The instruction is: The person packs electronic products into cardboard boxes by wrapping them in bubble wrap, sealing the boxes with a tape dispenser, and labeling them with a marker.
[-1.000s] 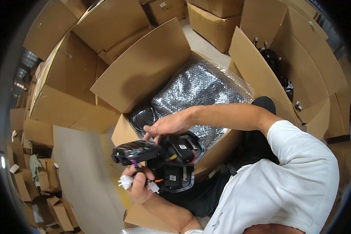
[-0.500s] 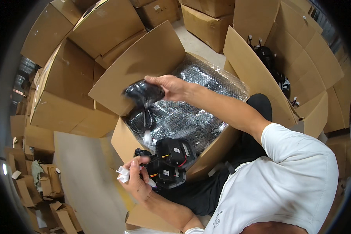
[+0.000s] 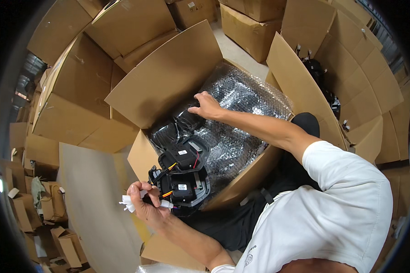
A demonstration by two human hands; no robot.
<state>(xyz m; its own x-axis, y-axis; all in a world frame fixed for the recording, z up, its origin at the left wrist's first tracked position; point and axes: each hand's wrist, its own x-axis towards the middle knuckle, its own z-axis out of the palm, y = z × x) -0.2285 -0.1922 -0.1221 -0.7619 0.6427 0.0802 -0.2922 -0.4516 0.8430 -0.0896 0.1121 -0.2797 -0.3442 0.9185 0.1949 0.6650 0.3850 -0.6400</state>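
My left hand (image 3: pixel 146 202) is closed round a bunch of cables with white plug connectors (image 3: pixel 128 203) poking out past the fingers. These cables run to two black device housings (image 3: pixel 183 157) with grey rims, red and yellow wires and white labels, one overlapping the other above the carton's near left corner. My right hand (image 3: pixel 206 107) is over the open carton (image 3: pixel 166 82), thumb and fingers apart. Right by its fingertips is a black part in clear plastic wrap (image 3: pixel 187 119); whether they touch is hard to tell. A second wrapped black part (image 3: pixel 165 135) lies beside it.
Silvery bubble wrap (image 3: pixel 241 109) covers most of the carton's contents. To the right another open carton (image 3: pixel 312 91) holds black parts with cables. Closed boxes (image 3: pixel 84 91) are stacked at left and back. A flat cardboard sheet (image 3: pixel 91 195) lies on the floor at left.
The wrapped black part that my right hand held up now lies in the carton, and that hand's fingers have come apart. My left hand moved slightly left and down with the cables; the housings shifted.
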